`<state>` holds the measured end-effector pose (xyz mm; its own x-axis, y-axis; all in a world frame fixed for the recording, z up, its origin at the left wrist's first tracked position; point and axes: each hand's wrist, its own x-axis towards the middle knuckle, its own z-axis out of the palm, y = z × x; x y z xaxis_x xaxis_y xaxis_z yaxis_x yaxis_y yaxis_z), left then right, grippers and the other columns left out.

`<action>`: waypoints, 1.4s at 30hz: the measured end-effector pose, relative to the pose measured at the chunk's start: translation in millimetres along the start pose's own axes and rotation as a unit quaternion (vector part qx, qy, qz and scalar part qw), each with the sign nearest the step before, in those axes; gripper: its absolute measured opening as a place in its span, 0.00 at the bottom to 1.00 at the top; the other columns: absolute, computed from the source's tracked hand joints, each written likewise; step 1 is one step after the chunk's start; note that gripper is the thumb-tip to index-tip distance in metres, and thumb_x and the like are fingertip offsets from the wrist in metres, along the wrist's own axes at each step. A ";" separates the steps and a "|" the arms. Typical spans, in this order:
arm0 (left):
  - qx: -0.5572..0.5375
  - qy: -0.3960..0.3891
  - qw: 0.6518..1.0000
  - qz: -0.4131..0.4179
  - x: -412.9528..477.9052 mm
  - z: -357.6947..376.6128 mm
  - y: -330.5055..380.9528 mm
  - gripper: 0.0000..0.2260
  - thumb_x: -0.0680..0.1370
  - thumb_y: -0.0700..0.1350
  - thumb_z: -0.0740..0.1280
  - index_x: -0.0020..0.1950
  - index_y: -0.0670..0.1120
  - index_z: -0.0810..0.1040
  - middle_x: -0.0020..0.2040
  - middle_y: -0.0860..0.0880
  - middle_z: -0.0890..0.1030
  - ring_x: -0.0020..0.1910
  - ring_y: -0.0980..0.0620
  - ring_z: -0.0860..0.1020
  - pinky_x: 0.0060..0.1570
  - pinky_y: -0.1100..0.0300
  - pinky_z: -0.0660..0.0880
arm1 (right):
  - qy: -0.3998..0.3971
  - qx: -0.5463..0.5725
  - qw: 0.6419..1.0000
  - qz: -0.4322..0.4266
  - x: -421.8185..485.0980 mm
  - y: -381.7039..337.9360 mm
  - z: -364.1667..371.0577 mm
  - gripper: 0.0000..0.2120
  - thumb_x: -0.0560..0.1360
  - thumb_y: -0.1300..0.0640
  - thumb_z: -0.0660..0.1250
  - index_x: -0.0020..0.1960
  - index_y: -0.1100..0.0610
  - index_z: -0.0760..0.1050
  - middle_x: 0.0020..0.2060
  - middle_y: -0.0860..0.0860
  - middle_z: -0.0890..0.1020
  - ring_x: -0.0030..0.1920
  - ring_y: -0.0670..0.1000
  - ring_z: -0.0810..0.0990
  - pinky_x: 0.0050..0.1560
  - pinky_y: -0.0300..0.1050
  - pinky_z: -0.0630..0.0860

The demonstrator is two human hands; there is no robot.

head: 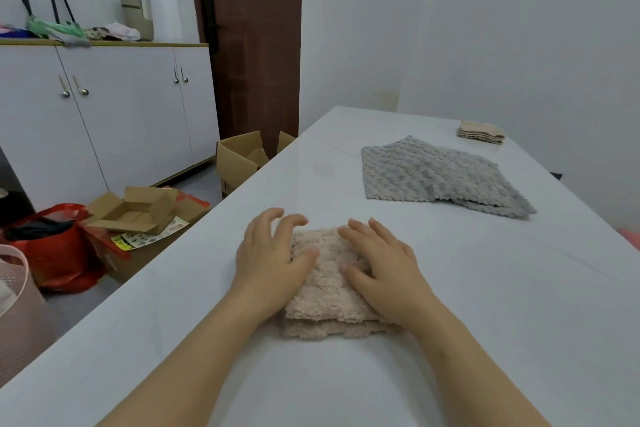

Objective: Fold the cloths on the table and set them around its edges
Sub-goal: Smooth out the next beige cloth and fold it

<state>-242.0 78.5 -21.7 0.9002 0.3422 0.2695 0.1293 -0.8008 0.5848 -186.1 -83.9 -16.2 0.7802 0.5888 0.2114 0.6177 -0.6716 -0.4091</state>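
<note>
Pressing on a folded beige cloth (325, 276), both hands hide much of it: the left hand (272, 253) covers its left side and the right hand (382, 270) its right side, so only the middle strip and the near edge show. At that near edge a lower layer sticks out under the upper one. The right hand lies flat, fingers straight and spread on the pile. The left hand's thumb rests on top while its fingers arch over the far left corner; their tips are slightly blurred, and whether they touch cloth or table (502, 315) is hard to make out, but they grip nothing visible. Both forearms run out of the bottom of the view.

The beige cloth sits on the near middle of the table, between the hands and partly under them. Well beyond the right hand a grey cloth (436, 177) lies spread out, unfolded; it may be two overlapping pieces, I cannot tell. A small folded stack (480, 132) sits by the far right edge.

On the floor to the left are open boxes (138, 211), a red bag (59, 253) and a pink basket (15, 291) cut off by the frame. A printed sheet (152, 237) beside the boxes carries pictures and yellow patches, its writing too small to read.
</note>
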 end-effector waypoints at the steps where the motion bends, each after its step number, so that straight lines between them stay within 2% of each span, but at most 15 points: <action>1: 0.033 -0.047 0.998 0.031 -1.3 3.6 0.2 0.21 0.79 0.54 0.57 0.71 0.57 0.60 0.74 0.54 0.53 0.75 0.52 0.47 0.73 0.51 0.49 | -0.022 -0.009 1.000 -0.002 0.4 2.3 1.3 0.24 0.79 0.49 0.55 0.74 0.45 0.55 0.75 0.40 0.54 0.75 0.43 0.45 0.72 0.44 0.45; 3: 0.114 -0.146 0.981 0.052 -5.0 11.8 -2.9 0.23 0.81 0.56 0.50 0.76 0.57 0.50 0.77 0.57 0.43 0.76 0.53 0.38 0.74 0.48 0.41 | -0.052 -0.028 0.998 0.002 0.7 7.7 3.1 0.24 0.80 0.48 0.53 0.75 0.46 0.53 0.75 0.41 0.53 0.75 0.43 0.44 0.73 0.44 0.44; 5: 0.154 -0.191 0.969 0.043 -7.4 15.3 -6.6 0.23 0.81 0.57 0.46 0.76 0.57 0.47 0.77 0.58 0.42 0.76 0.54 0.38 0.74 0.47 0.38 | -0.075 -0.029 0.997 0.017 -1.3 10.3 6.6 0.23 0.81 0.47 0.50 0.75 0.48 0.54 0.75 0.42 0.54 0.75 0.43 0.45 0.73 0.45 0.45; 12: 0.166 -0.199 0.966 0.020 -10.4 17.3 -3.7 0.22 0.81 0.57 0.45 0.76 0.58 0.48 0.77 0.58 0.45 0.76 0.55 0.42 0.74 0.48 0.39 | -0.128 0.013 0.991 0.040 4.9 17.4 7.8 0.22 0.81 0.48 0.48 0.74 0.49 0.58 0.76 0.45 0.56 0.76 0.46 0.47 0.75 0.48 0.46; 15: 0.163 -0.185 0.969 0.012 -9.9 19.0 -3.4 0.23 0.80 0.59 0.44 0.75 0.59 0.49 0.77 0.59 0.46 0.76 0.56 0.43 0.74 0.49 0.41 | -0.106 0.009 0.994 0.019 2.7 21.7 13.0 0.24 0.80 0.45 0.45 0.74 0.49 0.59 0.75 0.44 0.58 0.76 0.46 0.50 0.75 0.49 0.50; 17: 0.165 -0.175 0.971 0.012 -11.5 19.0 -4.5 0.29 0.74 0.65 0.40 0.75 0.60 0.50 0.77 0.59 0.47 0.76 0.56 0.45 0.74 0.50 0.43 | -0.072 0.020 0.997 0.002 1.1 24.3 18.1 0.27 0.76 0.43 0.44 0.73 0.49 0.61 0.74 0.44 0.59 0.75 0.46 0.51 0.74 0.49 0.52; 19: 0.156 -0.151 0.976 0.004 -14.5 18.5 -4.0 0.36 0.67 0.68 0.37 0.74 0.62 0.52 0.77 0.58 0.49 0.75 0.54 0.50 0.73 0.51 0.48 | -0.036 0.047 0.998 0.022 -1.9 24.8 18.2 0.26 0.78 0.43 0.50 0.73 0.50 0.61 0.74 0.45 0.59 0.75 0.46 0.52 0.74 0.46 0.52; 21: 0.134 -0.113 0.984 -0.035 -14.6 16.6 -0.3 0.37 0.65 0.70 0.42 0.74 0.60 0.53 0.75 0.55 0.54 0.72 0.51 0.57 0.70 0.52 0.53 | 0.002 0.074 0.995 0.069 -5.1 23.0 13.1 0.28 0.76 0.41 0.57 0.73 0.52 0.61 0.74 0.48 0.60 0.74 0.49 0.56 0.71 0.44 0.54; 24: 0.123 -0.086 0.975 -0.164 -21.1 10.8 17.3 0.38 0.70 0.68 0.59 0.74 0.52 0.55 0.69 0.48 0.64 0.67 0.46 0.64 0.64 0.53 0.61 | 0.015 0.047 0.980 0.191 -10.6 12.3 2.6 0.34 0.71 0.37 0.63 0.71 0.54 0.62 0.68 0.51 0.68 0.66 0.55 0.65 0.63 0.46 0.63; 28: 0.107 -0.112 0.945 -0.287 -31.9 -2.2 45.8 0.30 0.70 0.65 0.65 0.63 0.45 0.67 0.58 0.47 0.76 0.58 0.46 0.74 0.53 0.54 0.71 | -0.054 0.046 0.951 0.301 -22.9 -5.6 -13.5 0.32 0.69 0.34 0.63 0.62 0.57 0.68 0.56 0.52 0.77 0.57 0.55 0.74 0.55 0.48 0.70; 30: 0.024 -0.154 0.921 -0.356 -31.2 -9.7 54.4 0.27 0.68 0.63 0.68 0.57 0.45 0.70 0.53 0.49 0.78 0.54 0.46 0.76 0.52 0.55 0.73 | -0.098 0.141 0.922 0.346 -25.4 -7.0 -24.1 0.25 0.69 0.40 0.66 0.56 0.57 0.70 0.49 0.51 0.79 0.51 0.54 0.77 0.50 0.47 0.73; 32: -0.101 -0.185 0.887 -0.410 -30.9 -15.5 61.0 0.30 0.61 0.63 0.70 0.55 0.45 0.75 0.51 0.50 0.81 0.52 0.47 0.79 0.54 0.53 0.76 | -0.116 0.275 0.873 0.386 -27.1 -4.5 -35.7 0.17 0.69 0.49 0.70 0.51 0.59 0.73 0.47 0.52 0.81 0.47 0.54 0.79 0.50 0.51 0.77; 34: -0.217 -0.168 0.860 -0.430 -32.4 -18.0 67.0 0.31 0.57 0.60 0.73 0.55 0.45 0.77 0.50 0.48 0.82 0.50 0.47 0.80 0.54 0.51 0.77 | -0.107 0.403 0.809 0.414 -30.1 -2.6 -49.9 0.13 0.69 0.56 0.71 0.50 0.59 0.75 0.46 0.55 0.82 0.46 0.54 0.81 0.48 0.52 0.80; 37: -0.334 -0.137 0.822 -0.441 -35.0 -20.8 84.4 0.20 0.69 0.47 0.75 0.56 0.43 0.73 0.52 0.45 0.80 0.49 0.47 0.80 0.48 0.52 0.79 | -0.118 0.522 0.736 0.415 -39.6 2.5 -73.4 0.09 0.71 0.59 0.70 0.49 0.56 0.73 0.48 0.55 0.81 0.46 0.54 0.82 0.42 0.47 0.80; 42: -0.368 -0.078 0.827 -0.417 -37.4 -14.1 131.0 0.18 0.72 0.44 0.72 0.57 0.44 0.68 0.50 0.47 0.78 0.46 0.49 0.79 0.39 0.56 0.77 | -0.135 0.573 0.713 0.381 -55.1 30.1 -108.3 0.12 0.73 0.56 0.69 0.54 0.54 0.72 0.50 0.54 0.81 0.49 0.55 0.82 0.49 0.55 0.81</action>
<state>-264.7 -32.2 55.7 0.6756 0.5116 -0.5309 0.4958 0.2177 0.8407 -199.8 -185.3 56.0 0.7025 0.4194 -0.5750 -0.5828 -0.1249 -0.8030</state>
